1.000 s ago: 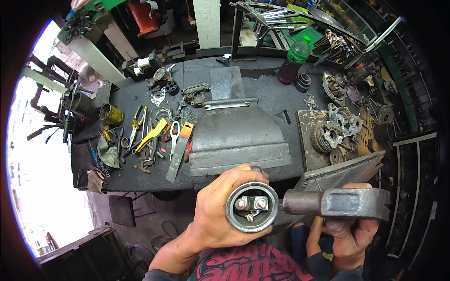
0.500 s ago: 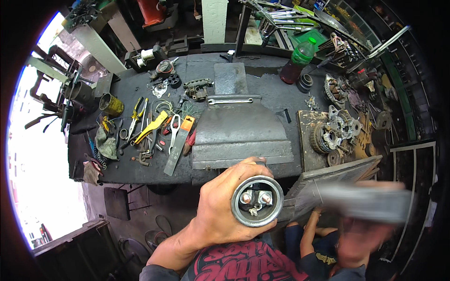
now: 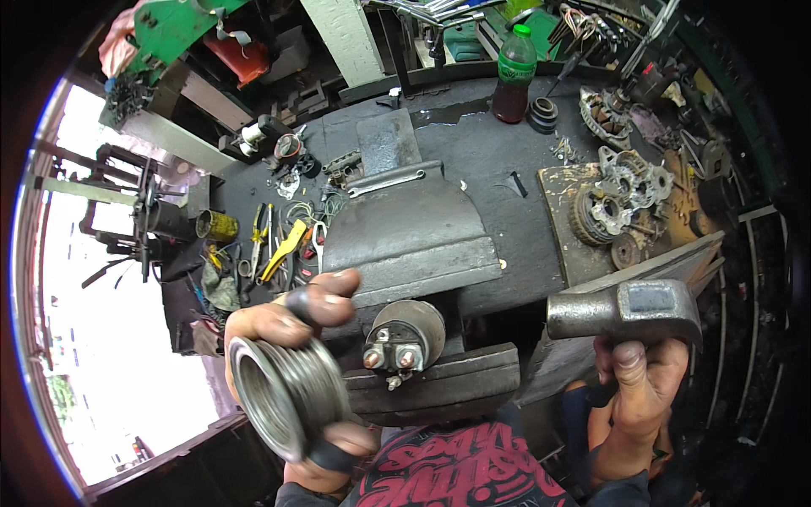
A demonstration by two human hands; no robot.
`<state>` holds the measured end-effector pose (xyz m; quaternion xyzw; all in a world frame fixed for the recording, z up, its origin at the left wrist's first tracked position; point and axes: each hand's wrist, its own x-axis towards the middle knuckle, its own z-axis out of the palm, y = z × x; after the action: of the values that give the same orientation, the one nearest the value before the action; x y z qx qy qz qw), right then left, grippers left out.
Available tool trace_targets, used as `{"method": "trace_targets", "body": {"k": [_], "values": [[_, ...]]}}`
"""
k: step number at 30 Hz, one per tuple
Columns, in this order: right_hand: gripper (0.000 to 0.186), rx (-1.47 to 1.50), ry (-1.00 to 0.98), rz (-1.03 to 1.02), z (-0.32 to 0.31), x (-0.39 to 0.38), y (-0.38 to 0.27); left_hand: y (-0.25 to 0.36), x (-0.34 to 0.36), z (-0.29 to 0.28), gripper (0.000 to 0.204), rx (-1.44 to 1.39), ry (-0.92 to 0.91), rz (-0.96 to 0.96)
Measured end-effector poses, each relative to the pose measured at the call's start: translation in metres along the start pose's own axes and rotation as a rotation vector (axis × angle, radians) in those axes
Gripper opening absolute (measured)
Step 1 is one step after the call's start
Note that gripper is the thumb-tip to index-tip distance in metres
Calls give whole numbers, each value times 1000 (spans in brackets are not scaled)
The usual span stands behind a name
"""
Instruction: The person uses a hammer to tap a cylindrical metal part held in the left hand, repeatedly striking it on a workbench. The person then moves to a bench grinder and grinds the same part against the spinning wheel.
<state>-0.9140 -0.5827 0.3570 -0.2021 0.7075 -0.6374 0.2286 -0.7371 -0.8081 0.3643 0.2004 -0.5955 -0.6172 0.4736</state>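
My left hand [image 3: 272,325] is closed around a grooved metal pulley [image 3: 291,397], a hollow ring tilted so its opening faces left and toward me. Right of it, a starter solenoid [image 3: 420,323] stands between the jaws of a bench vise [image 3: 410,224]. Two copper bolts and a small terminal show on the solenoid's near face. On the right side, my right hand [image 3: 649,384] grips a hammer [image 3: 625,311], its steel head raised above the fist and level with the solenoid. The hammer's handle is mostly hidden by the hand.
A wrench [image 3: 387,183] lies on the vise. Pliers [image 3: 260,237] and other hand tools crowd the bench's left. A green-capped bottle [image 3: 512,80] stands at the back. Alternator housings [image 3: 625,190] rest on a wooden board at right. Another person's knee [image 3: 577,422] shows below.
The pulley, earlier around the solenoid in my left hand, is now off it and moved left. The hammer, blurred before, is now steady and higher. The view has tilted and shifted.
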Motion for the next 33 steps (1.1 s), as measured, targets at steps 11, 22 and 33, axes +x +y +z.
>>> {"method": "trace_targets", "body": {"k": [11, 22, 33], "values": [[49, 65, -167, 40, -15, 24, 27, -13, -24, 9, 92, 131, -13, -165], [48, 24, -335, 6, 1, 53, 3, -9, -28, 12, 78, 441, -91, -195], [61, 41, -568, -175, 41, 86, -34, -14, -34, 8, 81, 434, -53, -218]]}}
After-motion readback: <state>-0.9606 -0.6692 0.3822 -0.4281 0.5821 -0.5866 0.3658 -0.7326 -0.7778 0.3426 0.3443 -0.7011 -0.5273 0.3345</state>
